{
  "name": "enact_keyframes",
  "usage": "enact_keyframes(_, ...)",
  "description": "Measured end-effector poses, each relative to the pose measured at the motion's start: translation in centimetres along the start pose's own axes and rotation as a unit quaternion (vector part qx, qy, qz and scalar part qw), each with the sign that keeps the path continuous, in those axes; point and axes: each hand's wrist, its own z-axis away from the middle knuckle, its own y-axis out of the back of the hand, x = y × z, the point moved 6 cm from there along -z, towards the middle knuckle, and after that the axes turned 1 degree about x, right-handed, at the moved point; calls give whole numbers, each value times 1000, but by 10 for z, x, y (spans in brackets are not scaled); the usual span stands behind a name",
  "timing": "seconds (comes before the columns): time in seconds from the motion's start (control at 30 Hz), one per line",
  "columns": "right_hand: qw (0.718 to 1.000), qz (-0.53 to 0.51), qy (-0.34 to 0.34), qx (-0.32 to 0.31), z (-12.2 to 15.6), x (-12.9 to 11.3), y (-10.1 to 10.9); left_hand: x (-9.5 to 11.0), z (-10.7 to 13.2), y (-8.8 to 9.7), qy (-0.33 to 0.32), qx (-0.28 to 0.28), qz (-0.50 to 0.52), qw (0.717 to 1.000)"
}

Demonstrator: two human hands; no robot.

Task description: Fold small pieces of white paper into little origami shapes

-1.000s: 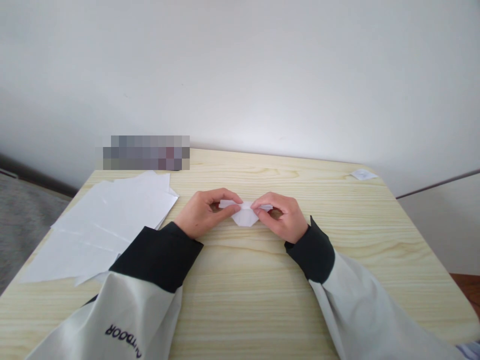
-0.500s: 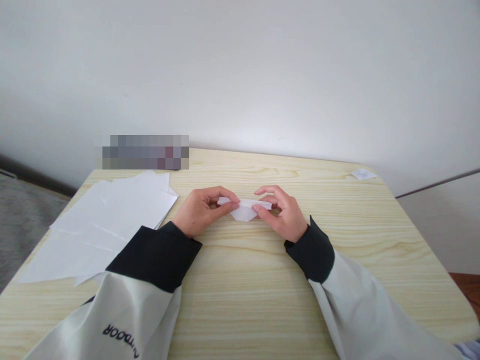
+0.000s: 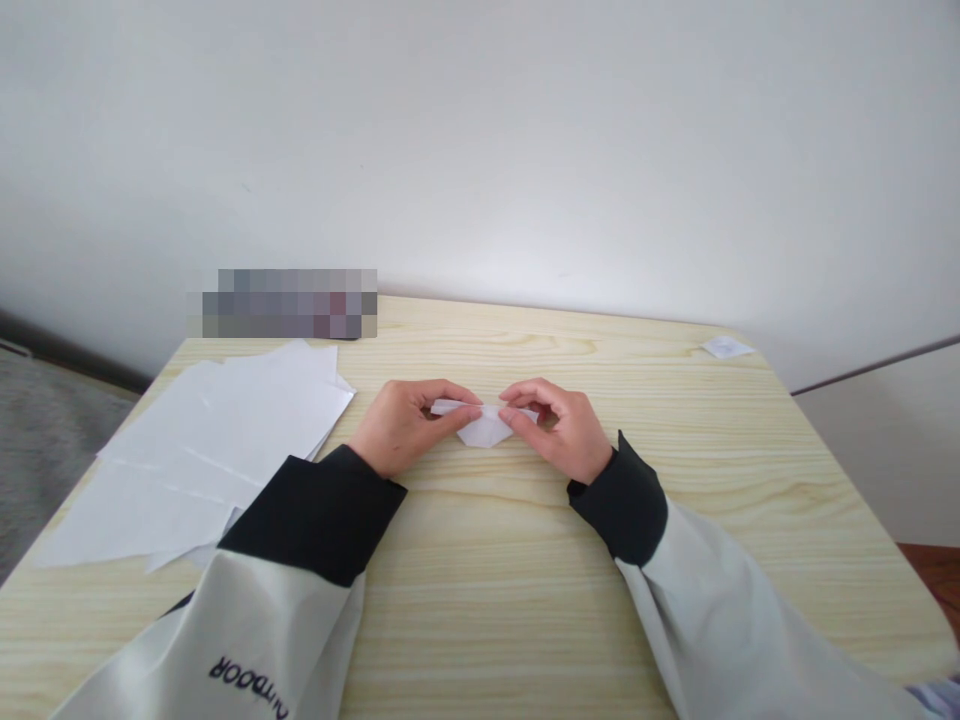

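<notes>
**Small paper model well folded, both hands pinching its top edge**

At the middle of the desk (image 3: 480, 600) lies a small folded paper piece (image 3: 485, 428), already worked into a compact shape: a narrow band across the top and a blunt point toward the near side. Judging by those layers, several folds are made. The left hand (image 3: 401, 428) is closed on the left end of the band, thumb and forefinger pinched, and the right hand (image 3: 559, 430) pinches the right end the same way, fingertips nearly meeting over the centre. What remains is hard to judge; the piece looks unfinished, perhaps midway through a crease.

A loose stack of white sheets (image 3: 210, 450) lies to the left, well apart from the hands, unfolded. A small white scrap (image 3: 726, 348) sits at the far right corner.

The fingers hide the ends of the band, so its exact folds cannot be read. A blurred-out patch (image 3: 283, 303) covers something at the far left edge, and the sleeves are cut off at the bottom.
</notes>
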Motion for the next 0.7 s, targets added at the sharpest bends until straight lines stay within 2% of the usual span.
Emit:
enact_keyframes(0.17, 998, 44, 24, -29, -1, 0, -3, 0, 0, -1, -6, -10, 14, 1000)
enact_keyframes(0.37, 999, 41, 17, -18, 0, 3, -1, -6, -1, 0, -2, -37, 66, 997)
enact_keyframes(0.57, 998, 4, 2, -61, -1, 6, -3, -13, -1, 5, -13, -88, 119, 989)
enact_keyframes(0.7, 999, 18, 24, -41, -1, 3, -2, -9, 0, 3, -26, -67, 78, 994)
